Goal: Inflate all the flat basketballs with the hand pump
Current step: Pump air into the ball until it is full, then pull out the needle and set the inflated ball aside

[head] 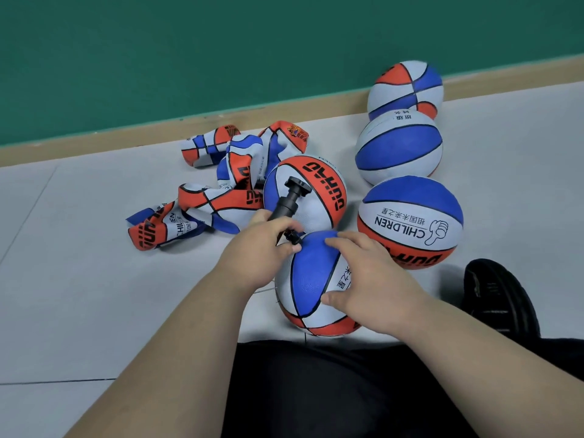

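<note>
Basketball (pixel 311 279) is sitting on the grey floor (pixel 94 279) just in front of our lap, at the near side of the group, and it's looking round and firm. We're gripping the hand pump (pixel 286 205) at its lower end with the left hand (pixel 256 251), fingers curling round the barrel where the nozzle is meeting the ball's far-left shoulder. The pump handle is pointing up and away with nothing holding it. Right hand (pixel 369 279) is lying spread over the top right of the ball, fingers wide and relaxed, thumb toward us, pinning it rather than clutching it. Both forearms are reaching forward, wrists fairly straight.

Our read: we're either seating or pulling the needle, can't tell which. Either way we should be keeping the pump in line with the valve, not levering sideways, and keeping the palm pressing so the ball isn't rolling. Flat basketballs (pixel 218 188) are lying crumpled at far left, so plenty is remaining. Four inflated balls (pixel 410 222) are sitting far and right.
</note>
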